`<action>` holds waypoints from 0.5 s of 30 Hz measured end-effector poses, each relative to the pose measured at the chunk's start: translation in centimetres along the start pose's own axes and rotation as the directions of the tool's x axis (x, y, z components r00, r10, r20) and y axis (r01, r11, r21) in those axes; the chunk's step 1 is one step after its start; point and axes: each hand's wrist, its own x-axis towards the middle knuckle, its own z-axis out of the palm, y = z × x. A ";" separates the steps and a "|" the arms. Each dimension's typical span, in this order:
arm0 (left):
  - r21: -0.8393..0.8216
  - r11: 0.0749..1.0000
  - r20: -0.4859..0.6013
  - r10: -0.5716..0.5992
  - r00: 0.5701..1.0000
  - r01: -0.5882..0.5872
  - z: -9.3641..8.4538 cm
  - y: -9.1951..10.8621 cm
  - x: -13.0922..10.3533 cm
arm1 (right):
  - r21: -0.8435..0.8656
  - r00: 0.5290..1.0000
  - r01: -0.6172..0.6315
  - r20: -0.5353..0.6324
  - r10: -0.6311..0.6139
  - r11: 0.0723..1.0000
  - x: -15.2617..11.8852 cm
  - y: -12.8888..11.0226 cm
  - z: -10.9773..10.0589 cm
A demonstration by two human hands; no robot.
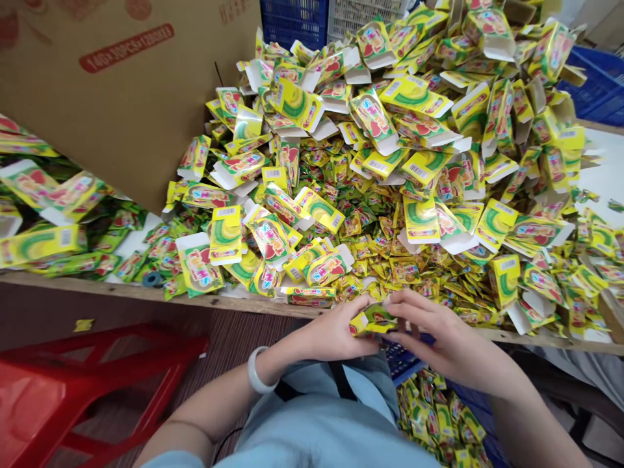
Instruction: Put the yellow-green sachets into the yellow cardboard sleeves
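Two bare hands are working close to the person's body, at the near edge of a heaped table (273, 305). The left hand (336, 331) is curling around a small yellow-and-green carton (373, 320), its thumb and fingers closing on it. The right hand (446, 331) is bending its fingers loosely, with a gap showing above the thumb; its fingertips are meeting the carton's right end, but I cannot tell whether they are pinching it. Beyond, flattened-looking and open-flapped cartons (422, 166) are piling over small wrapped packets (390, 260). Many are showing barcodes and colourful, slanted lettering too unclear for me to read surely. A large cardboard box (131, 104) is carrying a red label (127, 49) reading partly "30PCS". A blue crate (475, 422) below is holding more yellow-green pieces (433, 409).
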 end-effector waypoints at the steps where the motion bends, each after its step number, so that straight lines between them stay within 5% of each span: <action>1: 0.000 1.000 0.015 -0.003 1.000 0.003 -0.1 0.0 -0.1 | 0.025 0.999 0.006 -0.053 -0.004 1.000 -0.2 0.2 0.2; 4: 0.017 1.000 0.095 -0.019 0.995 0.018 -0.2 -0.3 -0.3 | 0.085 0.995 0.027 -0.101 -0.018 0.996 -0.6 0.8 1.5; 11: -0.004 0.996 0.205 -0.086 0.975 0.089 0.6 -1.2 -0.2 | 0.215 0.954 -0.065 0.301 -0.003 0.975 -0.6 1.2 1.4; 15: -0.066 0.989 0.237 -0.114 0.965 0.134 1.8 -1.9 -0.1 | 0.306 0.965 -0.138 0.256 0.058 0.942 -1.5 1.0 2.5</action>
